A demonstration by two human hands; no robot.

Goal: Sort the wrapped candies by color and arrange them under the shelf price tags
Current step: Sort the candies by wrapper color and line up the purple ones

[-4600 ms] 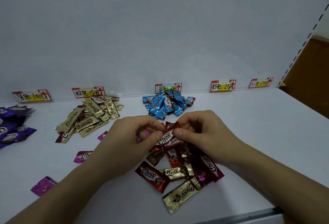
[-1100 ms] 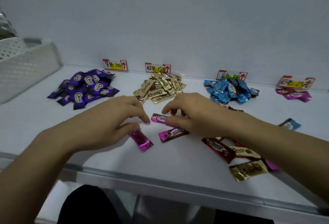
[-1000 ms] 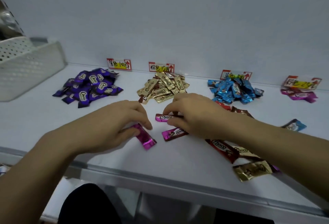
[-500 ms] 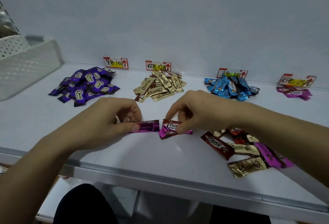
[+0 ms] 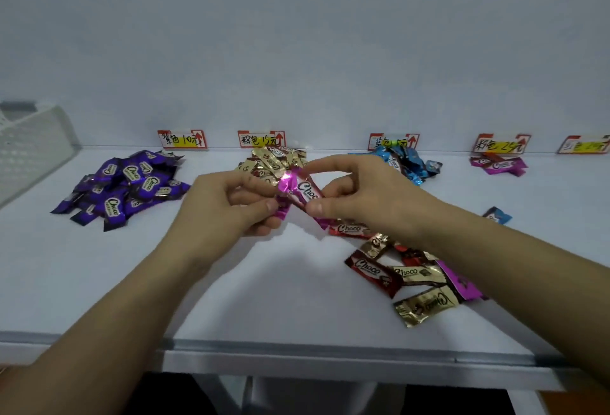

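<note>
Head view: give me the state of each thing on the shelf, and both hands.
left hand: raised, gripping pink candies
right hand: raised, pinching the pink candies
pink candies: bunched, held up between both hands
purple pile: sorted, heaped
gold pile: sorted, partly hidden by the hands
blue pile: sorted, heaped
pink pile: sorted, only a few
mixed heap: unsorted
stray blue candy: alone, outside its pile
</note>
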